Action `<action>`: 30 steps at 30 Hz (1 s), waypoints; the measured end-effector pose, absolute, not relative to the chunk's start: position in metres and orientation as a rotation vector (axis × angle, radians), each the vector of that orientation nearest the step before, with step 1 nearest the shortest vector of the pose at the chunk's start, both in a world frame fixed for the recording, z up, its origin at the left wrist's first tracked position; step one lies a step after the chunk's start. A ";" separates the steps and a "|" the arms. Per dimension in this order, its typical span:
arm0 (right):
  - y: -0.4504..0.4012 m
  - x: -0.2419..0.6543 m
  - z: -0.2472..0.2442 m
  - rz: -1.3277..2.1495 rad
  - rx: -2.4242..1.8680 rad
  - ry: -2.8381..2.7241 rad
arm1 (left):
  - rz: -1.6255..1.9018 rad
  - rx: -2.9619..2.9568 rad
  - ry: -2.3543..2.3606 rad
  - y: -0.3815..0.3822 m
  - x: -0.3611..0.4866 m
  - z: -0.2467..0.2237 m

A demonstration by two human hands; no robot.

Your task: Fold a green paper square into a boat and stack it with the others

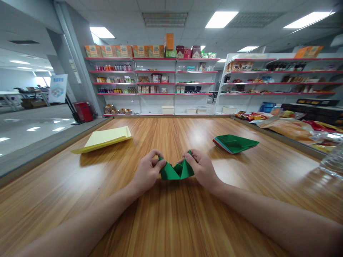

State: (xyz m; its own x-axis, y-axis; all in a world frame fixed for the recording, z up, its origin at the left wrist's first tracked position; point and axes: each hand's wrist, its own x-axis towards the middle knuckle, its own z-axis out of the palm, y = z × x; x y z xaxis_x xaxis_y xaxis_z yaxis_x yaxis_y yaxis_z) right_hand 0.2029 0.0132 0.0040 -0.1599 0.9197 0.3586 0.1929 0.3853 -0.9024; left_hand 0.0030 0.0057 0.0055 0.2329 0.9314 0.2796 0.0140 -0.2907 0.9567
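Note:
Between my two hands, a folded green sheet of paper (171,172) is held up just over the wooden table (166,214). Its two upper points stand apart, with a dip and a small fold in the middle. My left hand (150,167) pinches the left point between thumb and fingers. On the other side, my right hand (201,167) grips the right point in the same way. Some fingertips are hidden behind the paper.
A stack of yellow paper (107,138) lies on the table at the left. Folded coloured papers, green on top (237,143), lie at the right. Clear plastic (333,162) sits at the right edge, near snack bags (284,128). Stocked shelves (155,82) stand beyond the table.

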 end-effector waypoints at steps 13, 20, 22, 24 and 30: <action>0.028 0.202 0.004 1.114 -1.053 -1.104 | 1.468 1.035 0.998 0.013 0.005 0.002; 0.038 0.205 0.000 1.116 -1.059 -0.903 | 1.587 0.899 0.934 0.015 0.009 0.001; 0.039 0.206 0.000 1.100 -1.049 -0.908 | 1.600 0.903 0.907 0.013 0.008 0.002; 0.036 0.205 -0.001 1.086 -0.981 -0.986 | 1.610 0.961 0.904 0.011 0.007 0.002; 0.018 0.200 -0.004 1.205 -0.646 -1.381 | 1.625 1.311 0.947 0.005 0.005 0.001</action>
State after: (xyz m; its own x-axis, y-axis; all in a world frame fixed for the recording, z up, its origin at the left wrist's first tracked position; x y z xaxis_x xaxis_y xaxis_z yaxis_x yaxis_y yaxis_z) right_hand 0.2004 0.0182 -0.0044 -0.2130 0.8996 0.3811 -0.2555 0.3252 -0.9105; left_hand 0.0047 0.0053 0.0010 -0.1173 0.9244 0.3628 -0.1401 -0.3771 0.9155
